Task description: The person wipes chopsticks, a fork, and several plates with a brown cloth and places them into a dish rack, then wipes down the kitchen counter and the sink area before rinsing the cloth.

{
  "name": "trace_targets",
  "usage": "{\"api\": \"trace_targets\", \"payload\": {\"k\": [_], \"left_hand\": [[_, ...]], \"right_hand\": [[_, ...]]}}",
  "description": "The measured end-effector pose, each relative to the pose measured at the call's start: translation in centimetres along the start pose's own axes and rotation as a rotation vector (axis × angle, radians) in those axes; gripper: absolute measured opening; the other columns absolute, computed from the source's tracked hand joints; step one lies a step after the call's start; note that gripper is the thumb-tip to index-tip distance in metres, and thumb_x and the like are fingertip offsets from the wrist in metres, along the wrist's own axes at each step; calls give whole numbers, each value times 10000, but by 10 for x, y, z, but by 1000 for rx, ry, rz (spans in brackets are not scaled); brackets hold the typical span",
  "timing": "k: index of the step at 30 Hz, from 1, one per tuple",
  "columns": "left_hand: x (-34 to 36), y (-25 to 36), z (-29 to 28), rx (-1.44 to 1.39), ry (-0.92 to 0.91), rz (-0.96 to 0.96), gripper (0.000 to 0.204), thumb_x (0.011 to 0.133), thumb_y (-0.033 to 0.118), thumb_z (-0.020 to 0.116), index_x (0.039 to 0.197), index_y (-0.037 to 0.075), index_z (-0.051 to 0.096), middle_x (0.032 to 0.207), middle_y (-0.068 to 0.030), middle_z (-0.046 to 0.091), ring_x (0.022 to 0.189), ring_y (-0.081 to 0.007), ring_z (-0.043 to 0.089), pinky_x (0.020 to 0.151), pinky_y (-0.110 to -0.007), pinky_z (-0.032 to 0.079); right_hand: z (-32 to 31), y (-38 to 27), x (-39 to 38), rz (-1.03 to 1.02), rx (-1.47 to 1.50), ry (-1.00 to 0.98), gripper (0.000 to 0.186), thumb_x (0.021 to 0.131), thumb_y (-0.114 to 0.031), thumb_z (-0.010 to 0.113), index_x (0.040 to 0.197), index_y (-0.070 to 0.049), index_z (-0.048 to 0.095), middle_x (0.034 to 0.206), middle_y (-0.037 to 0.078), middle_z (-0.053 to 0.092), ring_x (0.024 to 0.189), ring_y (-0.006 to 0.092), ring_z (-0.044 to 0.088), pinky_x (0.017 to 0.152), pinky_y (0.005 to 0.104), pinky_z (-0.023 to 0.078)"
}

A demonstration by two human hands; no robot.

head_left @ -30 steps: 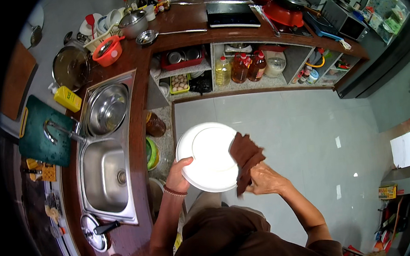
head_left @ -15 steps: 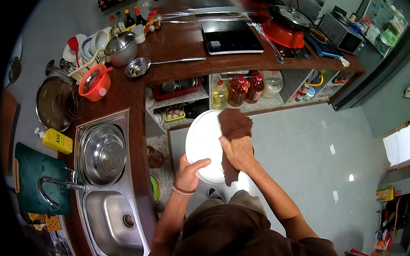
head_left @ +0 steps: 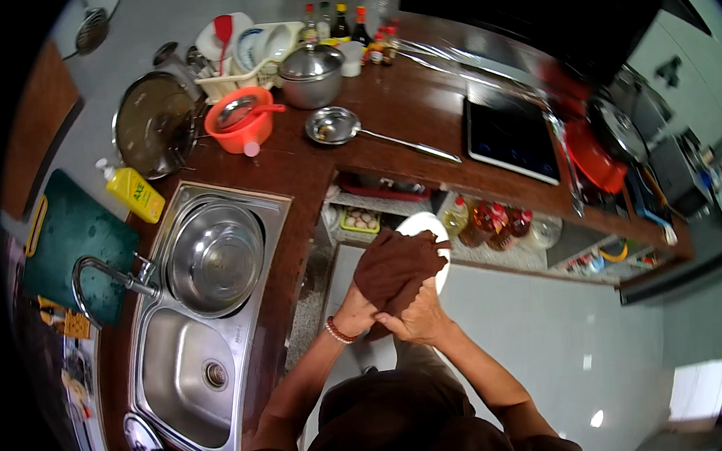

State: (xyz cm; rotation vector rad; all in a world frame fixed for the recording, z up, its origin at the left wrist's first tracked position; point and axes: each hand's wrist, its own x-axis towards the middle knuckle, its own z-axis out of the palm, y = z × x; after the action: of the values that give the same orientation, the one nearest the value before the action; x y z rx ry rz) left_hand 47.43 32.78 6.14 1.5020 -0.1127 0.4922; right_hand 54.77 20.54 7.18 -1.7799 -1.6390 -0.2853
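Low in the middle of the head view, a white plate (head_left: 418, 223) is mostly hidden behind a crumpled brown cloth (head_left: 394, 269). My left hand (head_left: 352, 309), with a beaded bracelet at the wrist, grips the plate at its left side, its fingers partly under the cloth. My right hand (head_left: 416, 318) is closed on the cloth at the lower right of the plate, its thumb reaching toward my left hand.
Left is a steel sink (head_left: 174, 384) with a basin (head_left: 215, 258), tap, soap bottle and lidded pan. On the counter (head_left: 403, 112) stand an orange colander (head_left: 243, 133), ladle, pot, black cooktop (head_left: 511, 133) and red pan. Shelves below hold oil bottles (head_left: 476, 227).
The cloth has moved from the plate's right part across to cover most of it. Both hands have come closer together, and the view has turned toward the left counter.
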Motion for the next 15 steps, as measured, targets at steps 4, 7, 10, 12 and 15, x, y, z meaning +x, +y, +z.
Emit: {"api": "trace_targets", "payload": {"k": [4, 7, 10, 12, 15], "left_hand": [[43, -4, -15, 25, -53, -129, 421, 685, 72, 642, 1089, -16, 565, 939, -61, 620, 792, -93, 554, 674, -247, 459], [80, 15, -27, 138, -69, -316, 283, 689, 57, 663, 954, -33, 615, 789, -36, 624, 709, -85, 543, 630, -256, 459], [126, 19, -30, 1, 90, -325, 335, 695, 23, 689, 1012, -44, 605, 889, -59, 646, 804, -110, 585, 718, -273, 484], [160, 16, -29, -125, 215, -249, 375, 677, -19, 678, 1041, -55, 596, 925, -76, 646, 832, -135, 603, 744, -288, 489], [207, 2, -17, -219, 450, -114, 353, 681, -36, 660, 1028, -56, 595, 920, -86, 643, 815, -149, 607, 744, -283, 483]], "right_hand": [[-36, 56, 54, -62, -57, 43, 488, 751, -389, 559, 1033, 6, 608, 1084, 184, 581, 1050, 355, 509, 926, 484, 324], [-46, 118, 92, 88, -83, 135, 425, 789, -361, 542, 648, 30, 628, 739, 197, 615, 703, 354, 548, 653, 443, 369], [-54, 201, 120, 447, 148, 60, 593, 901, -424, 408, 632, 95, 513, 673, 283, 515, 649, 399, 474, 646, 456, 348], [-47, 242, 126, 640, 324, 233, 687, 917, -516, 342, 695, 112, 510, 670, 260, 516, 646, 368, 484, 666, 439, 377], [-33, 279, 128, 992, 858, 357, 621, 922, -509, 362, 805, 61, 579, 785, 125, 610, 718, 217, 563, 660, 341, 436]]}}
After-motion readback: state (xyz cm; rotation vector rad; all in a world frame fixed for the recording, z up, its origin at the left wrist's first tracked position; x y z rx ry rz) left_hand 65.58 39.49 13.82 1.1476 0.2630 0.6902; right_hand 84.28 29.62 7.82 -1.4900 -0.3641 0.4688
